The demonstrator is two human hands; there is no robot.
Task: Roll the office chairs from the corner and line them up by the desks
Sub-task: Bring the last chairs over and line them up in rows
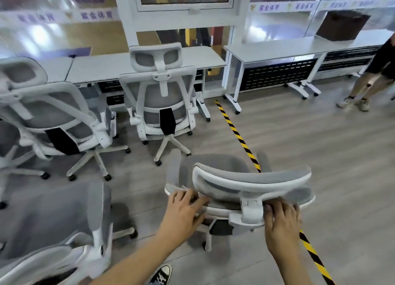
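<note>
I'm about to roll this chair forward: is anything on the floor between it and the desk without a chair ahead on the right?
Nothing visible blocks it. Only the striped floor tape lies flat along the route from the held chair to the desk. The parked chair sits left, a bystander's legs far right.

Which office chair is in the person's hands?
The nearest office chair, over the striped floor tape: left hand rests on its backrest, right hand grips its headrest. The other chairs stand untouched.
</note>
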